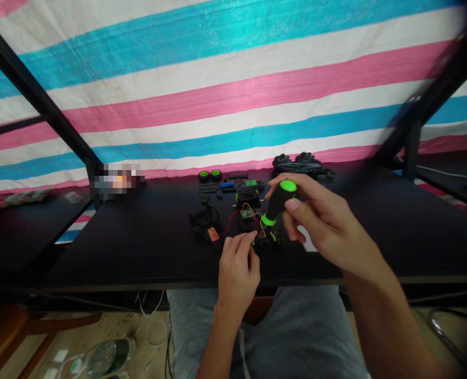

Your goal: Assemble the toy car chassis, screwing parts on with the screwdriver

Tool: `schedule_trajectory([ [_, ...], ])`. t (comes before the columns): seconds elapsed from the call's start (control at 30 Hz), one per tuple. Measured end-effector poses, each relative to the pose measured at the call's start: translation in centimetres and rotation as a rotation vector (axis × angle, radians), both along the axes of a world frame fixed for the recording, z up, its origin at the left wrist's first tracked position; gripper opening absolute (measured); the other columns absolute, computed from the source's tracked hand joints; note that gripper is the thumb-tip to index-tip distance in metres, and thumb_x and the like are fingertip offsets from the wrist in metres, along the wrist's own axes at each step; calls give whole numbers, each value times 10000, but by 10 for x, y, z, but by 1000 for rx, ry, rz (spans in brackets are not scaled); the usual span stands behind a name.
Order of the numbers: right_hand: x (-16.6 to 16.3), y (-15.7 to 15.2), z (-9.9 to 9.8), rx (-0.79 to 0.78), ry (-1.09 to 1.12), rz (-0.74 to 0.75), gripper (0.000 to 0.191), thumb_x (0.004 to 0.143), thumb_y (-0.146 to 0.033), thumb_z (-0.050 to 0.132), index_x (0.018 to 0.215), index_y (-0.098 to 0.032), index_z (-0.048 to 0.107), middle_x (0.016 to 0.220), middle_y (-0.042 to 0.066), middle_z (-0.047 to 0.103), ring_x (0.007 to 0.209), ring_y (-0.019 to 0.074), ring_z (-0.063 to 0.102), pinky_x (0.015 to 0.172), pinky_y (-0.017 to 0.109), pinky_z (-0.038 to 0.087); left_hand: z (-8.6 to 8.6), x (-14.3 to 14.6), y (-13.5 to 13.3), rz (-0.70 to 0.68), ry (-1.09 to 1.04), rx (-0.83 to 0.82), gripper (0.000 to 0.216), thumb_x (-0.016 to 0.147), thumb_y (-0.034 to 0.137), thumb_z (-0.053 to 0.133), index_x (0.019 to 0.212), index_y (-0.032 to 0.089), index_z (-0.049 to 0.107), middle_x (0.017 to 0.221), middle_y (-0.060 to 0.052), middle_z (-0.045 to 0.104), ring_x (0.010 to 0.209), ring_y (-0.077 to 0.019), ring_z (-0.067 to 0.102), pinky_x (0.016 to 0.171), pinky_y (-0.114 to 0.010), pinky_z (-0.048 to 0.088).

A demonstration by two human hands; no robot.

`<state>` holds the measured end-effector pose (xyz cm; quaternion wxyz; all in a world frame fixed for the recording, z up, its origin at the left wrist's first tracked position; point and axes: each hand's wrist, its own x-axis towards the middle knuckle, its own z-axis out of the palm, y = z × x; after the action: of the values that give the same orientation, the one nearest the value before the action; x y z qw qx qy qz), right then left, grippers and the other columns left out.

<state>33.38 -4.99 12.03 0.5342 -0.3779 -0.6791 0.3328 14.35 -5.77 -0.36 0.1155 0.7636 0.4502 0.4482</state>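
Observation:
My right hand (316, 218) is closed round the black and green handle of a screwdriver (276, 202), which is tilted with its shaft pointing down and to the left. Its tip meets a small black and green toy car part (271, 239) on the table; the exact contact is hidden. My left hand (239, 266) holds the left side of that part, its fingertips close to the screwdriver's shaft. Just beyond lies a green circuit board (247, 213) with thin wires. A red wire runs from it to a copper-coloured piece (213, 234) beside a black plastic housing (205, 218).
Further back on the black table (138, 247) are two small wheels (210, 175), a blue cylinder (227, 185), black strips and a black toy car body (302, 166). A white paper (309, 243) lies under my right hand. Black frame posts and a striped sheet (233, 105) stand behind.

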Motion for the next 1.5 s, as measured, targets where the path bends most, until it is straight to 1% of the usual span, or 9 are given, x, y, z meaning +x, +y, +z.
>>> schedule_trajectory([
  [0.2, 3, 1, 2, -10, -34, 58, 435, 1175, -467, 536, 1574, -304, 592, 875, 5, 714, 604, 132, 686, 526, 249, 551, -2, -1, 1, 39, -12, 34, 342, 1041, 54, 583, 1320, 207, 708, 1208, -99, 816, 1092, -271, 759, 981, -462, 676],
  [0.47, -10, -8, 8, 30, 48, -32, 231, 1066, -341, 744, 1288, -277, 744, 1223, 68, 765, 651, 96, 724, 548, 229, 591, 1, -2, 0, 31, -19, 22, 300, 1058, 87, 619, 1320, 204, 704, 1209, -95, 808, 1112, -261, 752, 996, -440, 670],
  [0.57, -10, -7, 10, 33, 83, -57, 211, 1031, -324, 781, 1237, -282, 797, 1217, 62, 784, 543, 63, 640, 459, 219, 536, 1, -2, 0, 29, -10, 9, 297, 1051, 95, 641, 1319, 206, 707, 1209, -95, 808, 1118, -263, 752, 1004, -440, 668],
  [0.7, -5, -9, 12, 25, 42, -88, 278, 1051, -350, 754, 1320, -325, 818, 994, 34, 798, 409, 53, 502, 335, 222, 393, 0, -2, 0, 32, -5, -1, 301, 1041, 107, 669, 1317, 214, 720, 1181, -87, 810, 1089, -258, 754, 977, -426, 671],
  [0.8, -4, -13, 10, 31, -3, -102, 323, 1107, -373, 671, 1406, -340, 788, 850, 13, 769, 433, 94, 576, 384, 241, 468, -1, -3, 0, 25, -9, -11, 297, 1044, 118, 671, 1318, 220, 726, 1177, -84, 810, 1075, -254, 754, 971, -423, 673],
  [0.9, -7, -14, 6, 61, -3, -99, 328, 1124, -373, 648, 1423, -331, 774, 1088, 61, 803, 639, 140, 744, 516, 260, 585, -1, -4, 1, 17, -11, -21, 313, 1034, 107, 673, 1320, 224, 725, 1201, -84, 810, 1085, -258, 746, 974, -430, 671],
  [1.0, -13, -13, 2, 84, 52, -115, 286, 1081, -374, 729, 1354, -325, 798, 1312, 86, 723, 709, 118, 735, 565, 255, 610, -2, -4, 1, 9, -17, -18, 348, 1019, 78, 667, 1331, 222, 719, 1227, -86, 808, 1115, -261, 743, 991, -436, 670],
  [1.3, -12, -13, 4, 103, 15, -119, 269, 1123, -314, 646, 1340, -336, 803, 1234, 54, 749, 517, 44, 548, 441, 233, 491, -2, -3, 0, 12, -33, -36, 337, 1012, 86, 695, 1322, 213, 720, 1222, -86, 810, 1135, -266, 741, 1003, -449, 672],
  [1.5, -13, -17, -4, 101, 84, -71, 386, 1132, -315, 643, 1493, -404, 748, 1397, 72, 745, 694, 112, 758, 510, 259, 567, -4, -3, 0, -4, -39, -29, 309, 1050, 94, 686, 1332, 214, 724, 1250, -87, 815, 1141, -264, 742, 1018, -449, 665],
])
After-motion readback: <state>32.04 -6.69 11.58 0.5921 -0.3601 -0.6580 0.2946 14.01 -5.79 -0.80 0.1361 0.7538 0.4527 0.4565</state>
